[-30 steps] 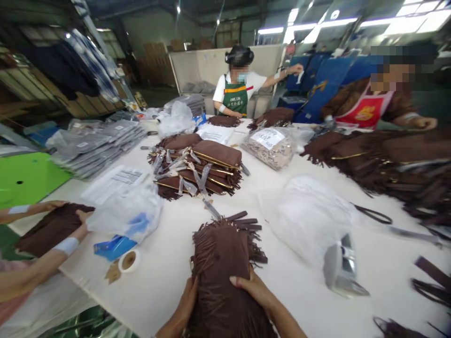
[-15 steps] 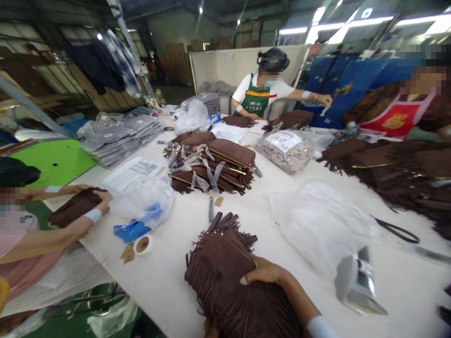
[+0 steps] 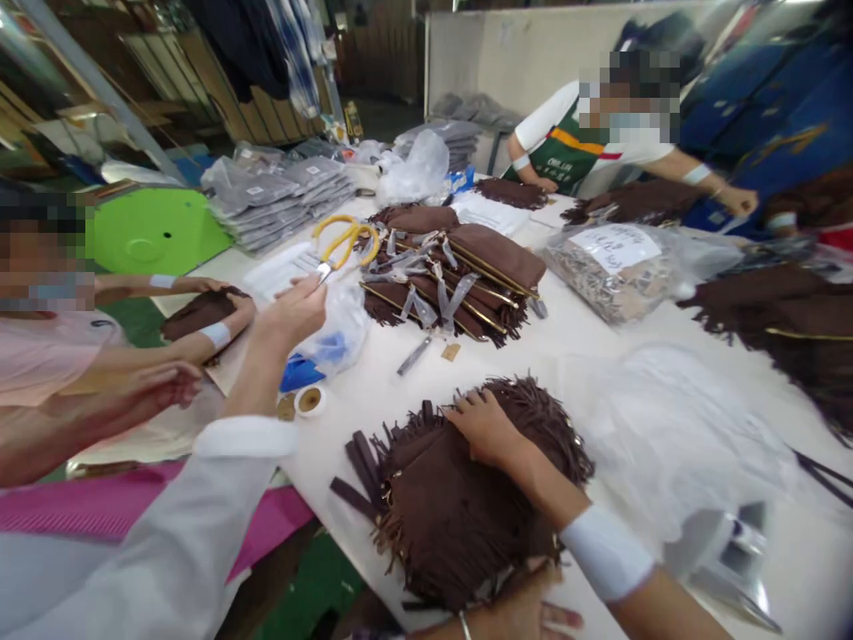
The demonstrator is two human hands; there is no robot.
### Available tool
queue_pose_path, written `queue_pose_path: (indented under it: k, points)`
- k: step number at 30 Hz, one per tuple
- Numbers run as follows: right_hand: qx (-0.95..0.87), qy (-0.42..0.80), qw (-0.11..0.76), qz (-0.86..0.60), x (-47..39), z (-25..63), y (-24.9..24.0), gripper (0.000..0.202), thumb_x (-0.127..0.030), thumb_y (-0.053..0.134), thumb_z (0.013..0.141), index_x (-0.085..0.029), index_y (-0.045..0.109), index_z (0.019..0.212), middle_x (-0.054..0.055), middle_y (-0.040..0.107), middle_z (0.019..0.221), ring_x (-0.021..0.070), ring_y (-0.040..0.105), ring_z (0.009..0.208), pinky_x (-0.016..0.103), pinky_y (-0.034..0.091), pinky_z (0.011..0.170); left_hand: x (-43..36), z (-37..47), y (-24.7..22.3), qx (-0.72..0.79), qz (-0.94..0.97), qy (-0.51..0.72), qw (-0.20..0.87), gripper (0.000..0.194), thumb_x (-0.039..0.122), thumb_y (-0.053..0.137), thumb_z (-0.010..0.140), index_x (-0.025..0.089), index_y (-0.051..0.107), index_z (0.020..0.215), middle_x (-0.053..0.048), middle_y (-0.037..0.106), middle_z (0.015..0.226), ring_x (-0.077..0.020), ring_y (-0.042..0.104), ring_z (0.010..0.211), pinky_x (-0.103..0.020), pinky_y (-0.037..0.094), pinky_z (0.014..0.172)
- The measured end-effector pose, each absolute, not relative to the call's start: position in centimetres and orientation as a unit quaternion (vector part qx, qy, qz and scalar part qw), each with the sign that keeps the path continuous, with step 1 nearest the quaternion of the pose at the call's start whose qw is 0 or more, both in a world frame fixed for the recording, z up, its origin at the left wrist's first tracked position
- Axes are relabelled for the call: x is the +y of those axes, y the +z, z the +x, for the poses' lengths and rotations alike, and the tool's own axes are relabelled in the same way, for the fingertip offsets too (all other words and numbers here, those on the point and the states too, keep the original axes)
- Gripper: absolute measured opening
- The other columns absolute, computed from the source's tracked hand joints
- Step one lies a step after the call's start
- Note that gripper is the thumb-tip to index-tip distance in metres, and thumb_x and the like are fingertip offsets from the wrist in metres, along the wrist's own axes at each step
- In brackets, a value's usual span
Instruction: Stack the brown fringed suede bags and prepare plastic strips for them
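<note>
Viewed on my remote feed: one workroom, with a pale partition [image 3: 560,53] behind and green floor [image 3: 326,578] below. One long white table [image 3: 373,400], its top crowded and its near edge running diagonally. One co-worker beyond it in a green apron [image 3: 566,160] with an orange stripe; the chest lettering is blurred, but I think it reads OMLUN, above smaller characters I cannot make out. One bright green panel [image 3: 139,231], at the far left. One stack of grey packets [image 3: 286,200] in clear film, with small white labels. One heap of brown zipped pouches [image 3: 497,253], with gold zips and wrapped pulls. One brown fringed bag [image 3: 459,516], lying on the near edge of the table before me. One clear sack [image 3: 606,293], bearing a white paper label [image 3: 617,247] with handwriting too soft for me to read. My right hand [image 3: 490,431], fingers spread over the bag's upper fringe; my left hand [image 3: 523,613], at its lower edge, grip hidden, so I cannot tell whether it grasps. One yellow-handled tool [image 3: 345,253], raised in another person's hand [image 3: 293,311]. One roll of tape [image 3: 310,402]. One small brown tag [image 3: 450,352].
</note>
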State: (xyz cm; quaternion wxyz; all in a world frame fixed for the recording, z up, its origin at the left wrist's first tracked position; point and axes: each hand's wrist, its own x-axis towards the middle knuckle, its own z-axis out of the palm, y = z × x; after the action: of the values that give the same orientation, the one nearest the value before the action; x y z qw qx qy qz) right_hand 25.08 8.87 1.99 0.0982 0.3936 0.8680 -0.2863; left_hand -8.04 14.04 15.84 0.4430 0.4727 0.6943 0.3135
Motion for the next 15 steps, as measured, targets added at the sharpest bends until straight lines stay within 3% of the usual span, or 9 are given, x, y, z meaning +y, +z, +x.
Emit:
queue_pose_path:
  k: [2,5,7,9,10,13,15]
  points:
    - [0.878,-0.172,-0.011,0.447,5.6,26.3,2.2,0.065,-0.016,0.066,0.078,-0.025,0.044,0.139,0.013,0.041,0.148,0.0341,0.031,0.138,0.057,0.019,0.113,18.6,-5.2,15.9,0.68,0.46,0.262,0.508,0.064,0.033,0.015,0.094,0.01,0.051,0.046,-0.003,0.069,0.063,-0.0257,0.068,0.092,-0.039,0.049,0.051]
    - [0.811,-0.104,-0.104,0.566,-0.4,30.4,0.5,0.058,-0.03,0.052,0.09,-0.024,0.035,0.145,0.012,0.032,0.152,0.0339,0.03,0.138,0.056,0.026,0.111,20.8,0.4,16.2,0.682,0.391,0.264,0.559,0.068,0.046,0.015,0.085,0.013,0.052,0.039,-0.005,0.072,0.064,-0.03,0.069,0.08,-0.044,0.048,0.049]
    - [0.724,-0.127,-0.162,0.658,-4.1,32.9,-1.4,0.068,-0.046,0.052,0.089,-0.017,0.031,0.146,0.017,0.027,0.153,0.037,0.027,0.139,0.056,0.028,0.11,17.2,3.8,15.6,0.685,0.356,0.284,0.569,0.066,0.052,0.028,0.086,0.01,0.062,0.05,-0.009,0.074,0.07,-0.0302,0.07,0.079,-0.045,0.052,0.057]
    - [0.615,-0.198,-0.218,0.732,-7.1,34.0,-3.1,0.088,-0.061,0.056,0.08,-0.013,0.025,0.148,0.02,0.026,0.153,0.0389,0.026,0.139,0.056,0.028,0.11,10.4,6.3,13.5,0.689,0.346,0.29,0.567,0.036,0.05,0.061,0.078,0.017,0.07,0.067,-0.011,0.076,0.079,-0.0304,0.072,0.083,-0.046,0.058,0.07]
    - [0.548,-0.246,-0.24,0.763,-8.2,34.1,-3.7,0.096,-0.065,0.057,0.077,-0.012,0.023,0.148,0.021,0.029,0.151,0.0388,0.03,0.137,0.055,0.03,0.11,6.5,7.0,11.9,0.694,0.346,0.29,0.561,0.03,0.049,0.069,0.073,0.018,0.071,0.073,-0.013,0.076,0.082,-0.032,0.072,0.085,-0.048,0.058,0.075]
    - [0.356,-0.368,-0.297,0.806,-10.4,33.1,-4.6,0.105,-0.073,0.06,0.067,-0.014,0.024,0.147,0.019,0.041,0.144,0.0361,0.043,0.13,0.05,0.036,0.108,-1.8,7.3,6.0,0.706,0.375,0.31,0.515,0.035,0.047,0.058,0.082,0.02,0.066,0.103,-0.012,0.072,0.104,-0.0288,0.066,0.106,-0.049,0.048,0.099]
    - [0.27,-0.382,-0.335,0.818,-11.5,32.6,-5.0,0.106,-0.076,0.062,0.063,-0.016,0.03,0.144,0.017,0.045,0.141,0.0351,0.046,0.127,0.047,0.038,0.106,-2.8,7.1,2.3,0.695,0.485,0.309,0.432,0.038,0.046,0.049,0.088,0.018,0.061,0.11,-0.013,0.068,0.114,-0.0276,0.062,0.111,-0.047,0.043,0.104]
